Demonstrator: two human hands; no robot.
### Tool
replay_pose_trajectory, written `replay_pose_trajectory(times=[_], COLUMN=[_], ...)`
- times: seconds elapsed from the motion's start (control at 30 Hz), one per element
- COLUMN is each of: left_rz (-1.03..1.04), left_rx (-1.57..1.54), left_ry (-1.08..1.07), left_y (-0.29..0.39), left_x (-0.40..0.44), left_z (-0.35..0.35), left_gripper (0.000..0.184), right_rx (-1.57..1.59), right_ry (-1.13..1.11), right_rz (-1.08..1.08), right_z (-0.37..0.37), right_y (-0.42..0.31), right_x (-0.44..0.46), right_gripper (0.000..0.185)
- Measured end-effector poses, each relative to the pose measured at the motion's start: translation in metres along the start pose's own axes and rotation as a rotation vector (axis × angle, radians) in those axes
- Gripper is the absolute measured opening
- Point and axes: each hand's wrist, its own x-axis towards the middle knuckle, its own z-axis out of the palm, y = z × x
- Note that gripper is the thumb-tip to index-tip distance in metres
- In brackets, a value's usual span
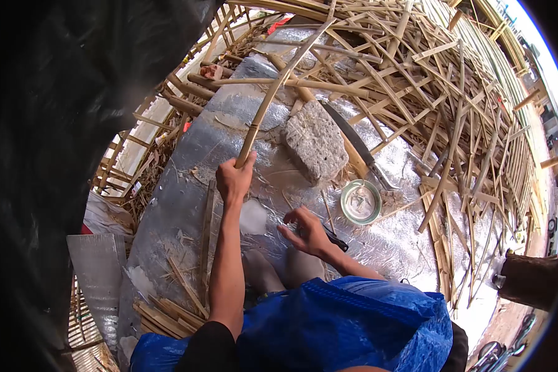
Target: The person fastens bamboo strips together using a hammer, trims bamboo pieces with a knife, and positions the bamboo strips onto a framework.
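Note:
A long bamboo strip [270, 96] slants up and away from my left hand [234, 178], whose fingers are wrapped round its lower end. My right hand [305, 231] is apart from the strip, fingers spread and curved, holding nothing. Beyond it, a rough stone block [316, 142] lies on the silvery sheet [229, 115]. Beside the block is a curved blade [353, 141] with its tip toward the top. A round green-rimmed dish [361, 202] sits to the right of my right hand. A small black object [336, 240] shows partly behind my right wrist.
A large heap of bamboo strips [415, 80] fills the upper right. More split pieces [167, 316] lie at the lower left, near a flat grey board [97, 273]. Blue plastic [347, 322] covers my lap. A dark post [532, 281] juts in at the right.

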Motion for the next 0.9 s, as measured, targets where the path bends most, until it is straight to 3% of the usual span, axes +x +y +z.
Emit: replay_pose_trajectory(times=[0.07,0.1,0.13,0.2,0.27,0.33,0.37,0.47,0.53,0.63,0.67,0.7,0.73,0.83,0.9], left_rz=[-0.010,-0.023,-0.051,-0.049,-0.044,-0.045,-0.033,-0.050,-0.040,-0.276,-0.274,-0.371,-0.470,-0.280,-0.149], left_rx=[-0.041,-0.063,-0.090,-0.208,-0.267,-0.385,-0.397,-0.506,-0.613,-1.034,-1.037,-1.209,-1.380,-1.408,-1.362], left_ry=[-0.018,-0.014,-0.015,-0.013,0.044,0.027,0.061,0.020,-0.045,-0.473,-0.471,-0.638,-0.811,-0.779,-0.686], left_y=[0.029,0.042,0.052,0.067,0.076,0.080,0.086,0.097,0.104,0.111,0.111,0.113,0.114,0.128,0.135], left_x=[-0.016,-0.022,-0.033,-0.053,-0.063,-0.069,-0.075,-0.088,-0.086,-0.087,-0.086,-0.082,-0.080,-0.092,-0.099], left_z=[0.001,0.008,0.016,0.032,0.039,0.050,0.061,0.060,0.055,0.047,0.042,0.037,0.033,0.029,0.032], left_gripper=[0.061,0.062,0.062,0.062,0.062,0.065,0.063,0.058,0.054,0.039,0.039,0.041,0.043,0.037,0.036], right_rx=[0.308,0.393,0.378,0.871,0.787,0.984,0.719,0.498,0.422,0.331,0.320,0.277,0.276,0.234,0.296], right_ry=[-0.142,-0.199,-0.218,-0.138,-0.101,0.159,0.244,0.297,0.271,0.311,0.367,0.352,0.348,0.421,0.378], right_rz=[0.283,0.376,0.367,0.571,0.546,0.796,0.711,0.559,0.609,0.612,0.567,0.703,0.691,0.486,0.487], right_z=[0.010,0.019,0.023,0.031,0.028,0.029,0.023,0.016,0.000,-0.007,-0.006,-0.013,-0.016,-0.024,-0.031], right_y=[-0.016,-0.009,-0.012,-0.017,-0.021,-0.028,-0.045,-0.007,-0.030,-0.035,-0.035,-0.038,-0.040,-0.030,-0.031], right_x=[0.010,0.012,0.018,0.026,0.022,0.022,0.017,0.005,0.009,0.021,0.025,0.027,0.027,0.022,0.018], right_gripper=[0.029,0.048,0.048,0.065,0.075,0.070,0.079,0.070,0.066,0.061,0.061,0.058,0.058,0.054,0.052])
